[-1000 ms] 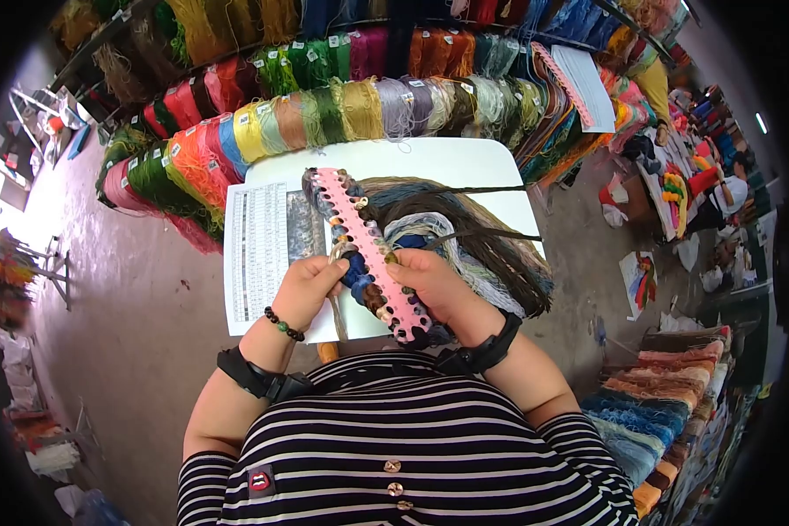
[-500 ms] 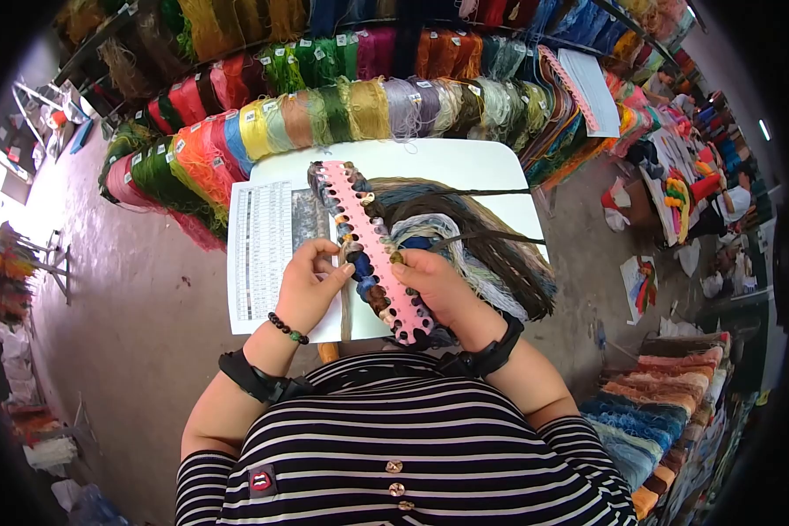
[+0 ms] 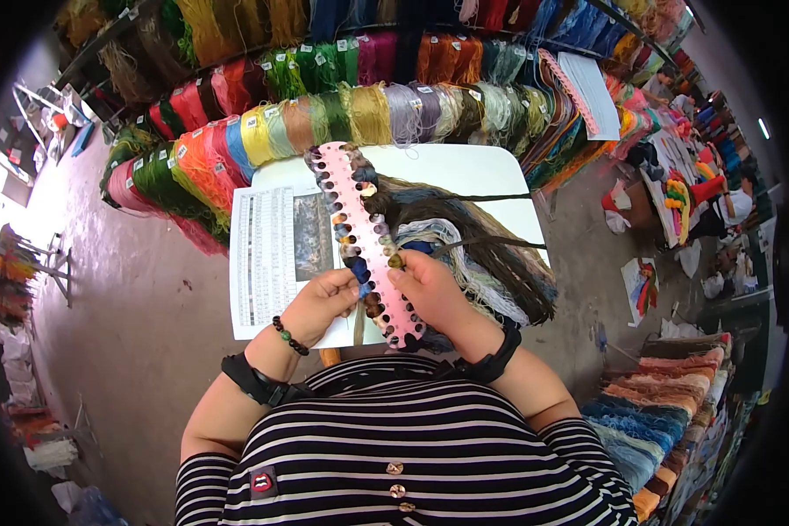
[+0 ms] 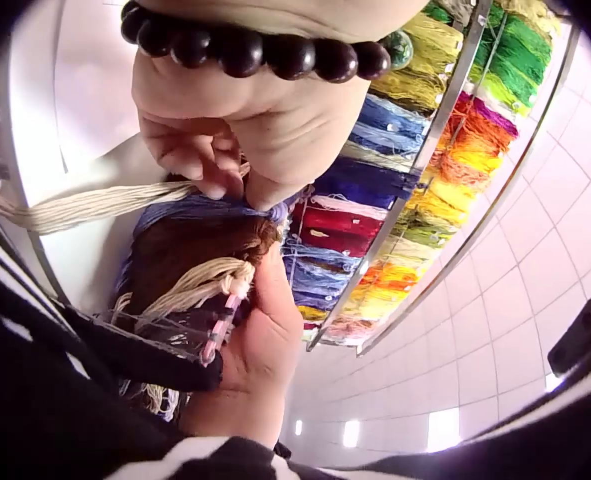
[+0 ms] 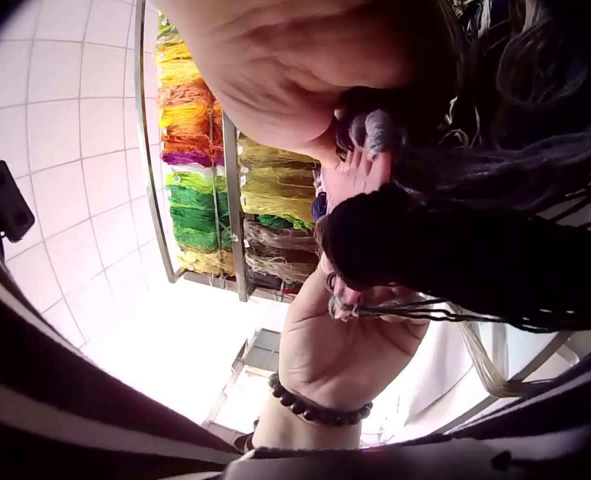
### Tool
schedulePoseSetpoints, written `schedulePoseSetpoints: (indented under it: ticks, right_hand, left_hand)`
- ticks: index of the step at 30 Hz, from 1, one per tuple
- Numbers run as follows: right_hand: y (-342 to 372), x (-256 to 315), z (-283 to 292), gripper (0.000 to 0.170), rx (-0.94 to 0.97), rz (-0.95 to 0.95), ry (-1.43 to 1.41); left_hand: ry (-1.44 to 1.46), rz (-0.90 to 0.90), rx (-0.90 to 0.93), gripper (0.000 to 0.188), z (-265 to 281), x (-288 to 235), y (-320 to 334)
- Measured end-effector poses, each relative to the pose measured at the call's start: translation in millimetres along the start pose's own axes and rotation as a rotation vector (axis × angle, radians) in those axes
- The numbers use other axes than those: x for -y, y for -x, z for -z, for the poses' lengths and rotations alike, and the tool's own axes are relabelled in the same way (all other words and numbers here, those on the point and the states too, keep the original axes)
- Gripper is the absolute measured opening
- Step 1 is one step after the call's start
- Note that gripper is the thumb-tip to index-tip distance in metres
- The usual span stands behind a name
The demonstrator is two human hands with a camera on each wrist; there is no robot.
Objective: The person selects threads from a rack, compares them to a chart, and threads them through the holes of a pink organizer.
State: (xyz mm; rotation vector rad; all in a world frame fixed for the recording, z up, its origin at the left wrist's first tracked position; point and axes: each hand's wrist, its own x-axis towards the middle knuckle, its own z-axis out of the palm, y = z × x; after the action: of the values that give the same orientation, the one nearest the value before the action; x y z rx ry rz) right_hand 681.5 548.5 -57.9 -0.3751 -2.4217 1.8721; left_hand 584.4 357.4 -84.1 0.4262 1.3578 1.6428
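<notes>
A long pink card (image 3: 357, 215) with notched edges carries looped thread bundles along both sides, tilted above the white table. My right hand (image 3: 430, 287) grips the card's right edge, thumb on its face. At the left edge my left hand (image 3: 323, 307) pinches by the blue bundle (image 3: 359, 268). In the left wrist view the left hand's fingertips (image 4: 237, 190) meet at blue thread (image 4: 190, 208), with a pale beige strand (image 4: 95, 207) running off to the left. Dark thread (image 5: 455, 255) trails from the card in the right wrist view.
A printed chart sheet (image 3: 263, 254) lies on the white table (image 3: 491, 158) under the left hand. Long dark and grey skeins (image 3: 491, 263) spread to the card's right. Racks of coloured skeins (image 3: 359, 110) stand behind; more skeins (image 3: 666, 394) hang at the lower right.
The left hand has shifted down along the card's left edge, its fingers closing in again after parting from the card. The card's top end has moved slightly up in the view.
</notes>
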Motion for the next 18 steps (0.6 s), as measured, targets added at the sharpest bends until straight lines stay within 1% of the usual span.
schedulePoseSetpoints:
  ticks: [1,4,7,9,12,15,16,18]
  right_hand:
    - [0,0,0,0.024,-0.001,-0.003,0.005]
    - [1,-2,0,0.024,-0.007,-0.002,0.017]
    - [1,-9,-2,0.023,-0.032,0.038,0.025]
    - [1,-11,-4,0.023,-0.066,0.095,0.031]
    - [6,0,0,0.017,-0.043,0.019,0.092]
    - [6,-6,-3,0.016,-0.12,0.136,0.113]
    - [6,-7,-4,0.016,-0.125,0.137,0.107]
    - [5,-9,-5,0.015,-0.132,0.14,0.096]
  left_hand:
    - [0.033,0.006,0.024,0.005,1,1,0]
    - [0.013,0.021,0.02,0.007,3,1,1]
    - [-0.074,0.003,-0.001,0.009,9,6,-1]
    - [-0.17,0.036,-0.022,0.009,10,4,0]
    - [-0.266,0.055,-0.079,0.01,5,-7,3]
    - [-0.311,0.028,-0.101,0.016,8,-6,2]
    - [-0.322,0.013,-0.1,0.019,10,-5,1]
    - [-0.363,0.018,-0.103,0.018,11,-5,1]
